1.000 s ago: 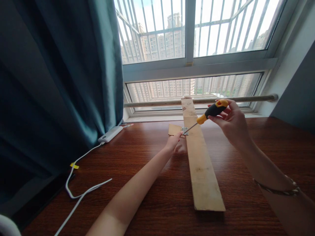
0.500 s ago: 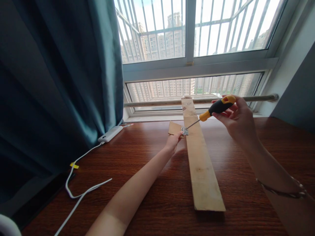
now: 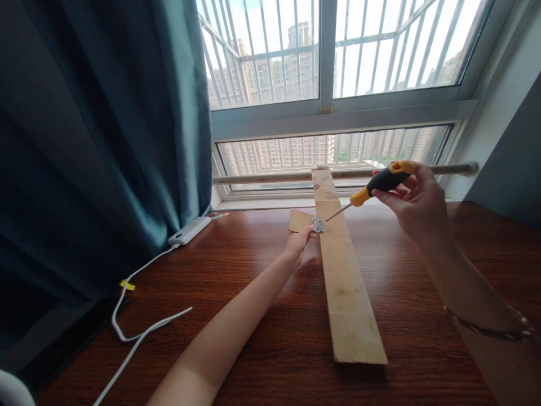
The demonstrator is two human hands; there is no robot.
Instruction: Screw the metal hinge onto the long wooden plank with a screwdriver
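Right fingers (image 3: 389,199) pinching screwdriver (image 3: 382,181), left fingers (image 3: 306,233) pinching small board (image 3: 298,220) with hinge (image 3: 319,225) at their tips

Matt and glossy surfaces are meeting.
At six o'clock the tabletop (image 3: 279,349) is showing glossy wood grain; toward five the board (image 3: 346,282) is looking matt; at three the screwdriver (image 3: 359,197) is pairing plastic handle (image 3: 382,181) with metal shaft (image 3: 338,212); at ten the cloth curtain (image 3: 143,113) is gleaming.
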